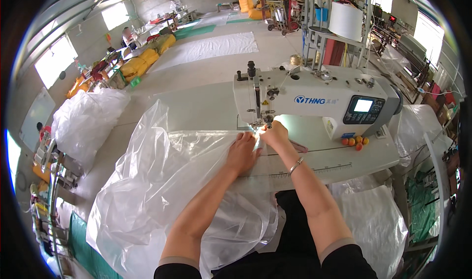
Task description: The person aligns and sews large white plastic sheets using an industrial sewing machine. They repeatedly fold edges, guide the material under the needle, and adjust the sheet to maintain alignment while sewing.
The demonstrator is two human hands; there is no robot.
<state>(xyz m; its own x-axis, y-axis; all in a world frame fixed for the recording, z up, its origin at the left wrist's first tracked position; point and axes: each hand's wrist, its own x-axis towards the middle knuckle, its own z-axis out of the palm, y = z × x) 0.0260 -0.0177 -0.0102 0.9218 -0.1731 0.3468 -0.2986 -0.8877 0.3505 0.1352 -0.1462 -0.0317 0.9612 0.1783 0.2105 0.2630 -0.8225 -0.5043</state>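
Clear, crinkled plastic sheet (pixel 162 181): draped off the pale surface (pixel 314 158), edge fed under the white industrial sewing machine (pixel 314 99) needle. Left hand (pixel 242 153) flat, pressing it taut; right hand (pixel 274 134) pinching its edge, steadying the seam line.

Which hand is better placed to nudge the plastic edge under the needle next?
Probably the right hand: its fingers are already pinching at the clear plastic sheet directly below the sewing machine needle. The left hand lies flat on the sheet, farther from the needle, better suited to steadying it.
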